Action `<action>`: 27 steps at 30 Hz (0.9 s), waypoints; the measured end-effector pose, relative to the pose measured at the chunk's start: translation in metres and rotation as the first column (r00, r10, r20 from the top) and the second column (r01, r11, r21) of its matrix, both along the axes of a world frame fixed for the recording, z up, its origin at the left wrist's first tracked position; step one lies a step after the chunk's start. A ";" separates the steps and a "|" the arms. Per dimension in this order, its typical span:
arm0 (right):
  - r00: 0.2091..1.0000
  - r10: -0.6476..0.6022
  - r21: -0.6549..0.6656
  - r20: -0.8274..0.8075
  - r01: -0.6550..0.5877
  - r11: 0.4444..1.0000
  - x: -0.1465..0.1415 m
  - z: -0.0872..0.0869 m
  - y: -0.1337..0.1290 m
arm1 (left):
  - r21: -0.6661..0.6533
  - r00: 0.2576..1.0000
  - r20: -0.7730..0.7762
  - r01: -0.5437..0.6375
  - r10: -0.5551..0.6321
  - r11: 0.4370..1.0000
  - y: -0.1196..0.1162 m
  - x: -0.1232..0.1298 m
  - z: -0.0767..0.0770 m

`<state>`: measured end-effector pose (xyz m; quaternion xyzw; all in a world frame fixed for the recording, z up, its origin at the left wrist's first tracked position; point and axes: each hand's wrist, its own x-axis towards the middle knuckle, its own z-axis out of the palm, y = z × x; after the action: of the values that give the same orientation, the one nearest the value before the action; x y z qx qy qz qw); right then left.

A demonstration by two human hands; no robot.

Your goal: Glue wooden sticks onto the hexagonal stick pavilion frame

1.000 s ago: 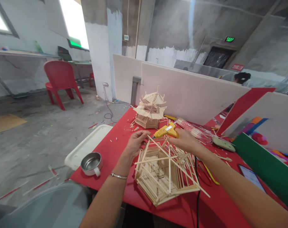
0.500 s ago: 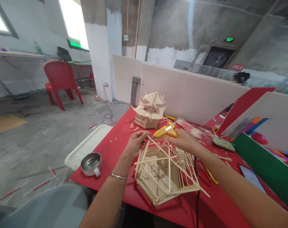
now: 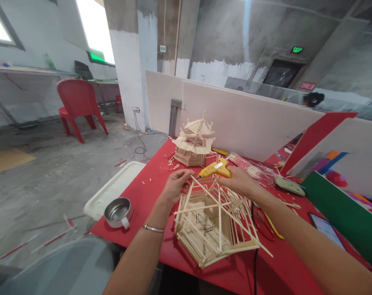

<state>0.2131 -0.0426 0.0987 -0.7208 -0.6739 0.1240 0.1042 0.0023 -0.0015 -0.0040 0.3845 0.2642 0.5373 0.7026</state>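
Observation:
A yellow glue gun (image 3: 215,168) is gripped in my right hand (image 3: 238,180), its nozzle pointing left toward the fingers of my left hand (image 3: 176,185). Those left fingers are pinched at the far tip of a thin wooden stick (image 3: 201,185) on the open stick frame (image 3: 204,223). Crossing sticks meet above the frame's middle, and its walls are stacked sticks in a many-sided shape. Behind the glue gun stands a finished-looking stick pagoda (image 3: 193,141) with two roofs.
A metal cup (image 3: 118,212) stands at the left of the red table (image 3: 139,205). Right of the frame lie pliers (image 3: 273,225), a packet of sticks (image 3: 250,168), a phone (image 3: 325,229) and a green board (image 3: 342,221). A black cord (image 3: 255,262) hangs over the front edge.
Almost nothing differs. The view has shifted very slightly; both hands and the glue gun keep nearly the same positions at the stick's tip.

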 end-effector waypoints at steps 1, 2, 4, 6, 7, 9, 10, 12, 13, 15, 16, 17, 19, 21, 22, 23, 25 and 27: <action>1.000 0.005 -0.006 -0.005 -0.005 1.000 0.000 0.000 0.000 | 0.001 1.000 0.001 0.002 -0.002 1.000 0.000 0.000 0.000; 1.000 0.008 -0.011 -0.008 -0.008 1.000 0.000 0.001 -0.001 | 0.000 1.000 0.002 0.004 -0.004 1.000 0.000 0.000 0.000; 1.000 0.011 -0.016 -0.010 -0.011 1.000 0.000 0.001 -0.002 | -0.005 1.000 0.001 0.005 -0.005 1.000 0.000 -0.001 0.000; 1.000 0.011 -0.016 -0.008 -0.011 1.000 -0.001 0.002 -0.003 | -0.009 1.000 -0.003 0.001 -0.001 1.000 0.000 -0.001 0.000; 1.000 0.011 -0.015 -0.006 -0.011 1.000 -0.002 0.003 -0.004 | -0.010 1.000 -0.004 -0.001 0.001 1.000 0.000 -0.001 0.001; 1.000 0.010 -0.013 -0.003 -0.010 1.000 -0.003 0.003 -0.004 | -0.011 1.000 -0.007 -0.006 0.006 1.000 0.000 0.000 0.001; 1.000 0.008 -0.011 -0.001 -0.008 1.000 -0.003 0.003 -0.004 | -0.012 1.000 -0.008 -0.008 0.008 1.000 0.000 0.000 0.001; 1.000 0.004 -0.007 0.000 -0.004 1.000 -0.004 0.003 -0.004 | -0.013 1.000 -0.008 -0.007 0.006 1.000 0.001 0.000 0.000; 1.000 0.003 -0.006 -0.001 -0.003 1.000 -0.004 0.003 -0.004 | -0.014 1.000 -0.007 -0.005 0.005 1.000 0.001 0.000 0.000; 1.000 0.008 -0.009 -0.010 -0.008 1.000 -0.003 0.003 -0.004 | -0.012 1.000 -0.004 -0.004 0.004 1.000 0.001 0.000 -0.001; 1.000 0.012 -0.012 -0.016 -0.012 1.000 -0.003 0.002 -0.003 | -0.011 1.000 -0.003 -0.004 0.004 1.000 0.001 0.000 -0.001; 1.000 0.016 -0.016 -0.023 -0.016 1.000 -0.003 0.002 -0.003 | -0.009 1.000 -0.001 -0.008 0.008 1.000 0.001 0.000 -0.001; 0.999 0.020 -0.021 -0.036 -0.021 1.000 -0.002 0.001 -0.003 | -0.004 1.000 -0.001 -0.011 0.011 1.000 0.001 0.000 -0.002; 0.999 0.020 -0.022 -0.046 -0.021 1.000 -0.002 0.000 -0.002 | -0.006 1.000 -0.004 -0.009 0.009 1.000 0.002 0.000 -0.003; 0.999 0.019 -0.021 -0.049 -0.020 1.000 -0.002 -0.001 -0.002 | -0.008 1.000 -0.006 -0.007 0.007 1.000 0.002 0.000 -0.003; 0.999 0.018 -0.018 -0.051 -0.019 1.000 -0.002 -0.002 -0.002 | -0.011 1.000 -0.006 -0.007 0.007 1.000 0.002 0.000 -0.003; 0.999 0.014 -0.015 -0.051 -0.015 1.000 -0.002 -0.002 -0.001 | -0.012 1.000 -0.005 -0.008 0.007 1.000 0.002 0.000 -0.003; 0.999 0.010 -0.014 -0.049 -0.011 1.000 -0.002 -0.002 -0.001 | -0.011 1.000 -0.004 -0.009 0.009 1.000 0.002 0.000 -0.003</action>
<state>0.2110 -0.0436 0.0963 -0.7147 -0.6740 0.1472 0.1150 0.0025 0.0007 -0.0070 0.3806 0.2702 0.5384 0.7016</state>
